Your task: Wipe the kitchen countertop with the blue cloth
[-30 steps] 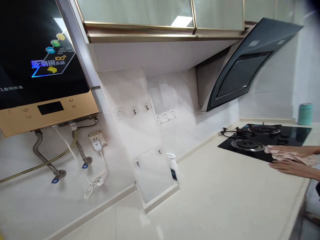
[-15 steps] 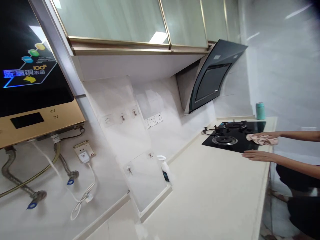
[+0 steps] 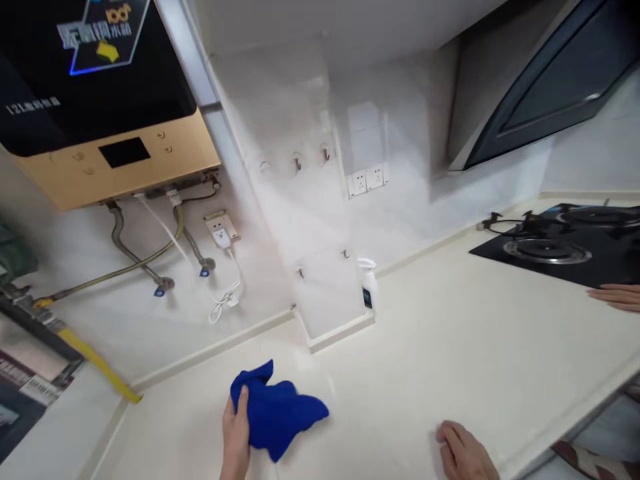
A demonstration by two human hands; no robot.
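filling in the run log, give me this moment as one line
left hand on blue cloth | right hand flat on countertop | spray bottle by wall | other person's hand near stove

home kitchen: gas hob (image 3: 565, 247), range hood (image 3: 550, 87), water heater (image 3: 100, 100), countertop (image 3: 450, 353).

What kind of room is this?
Most likely a home kitchen: a gas stove is set into the countertop, a range hood hangs above it, and a water heater is on the wall.

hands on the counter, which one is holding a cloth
The left hand, gripping the blue cloth. The right hand and a co-worker's hand are bare.
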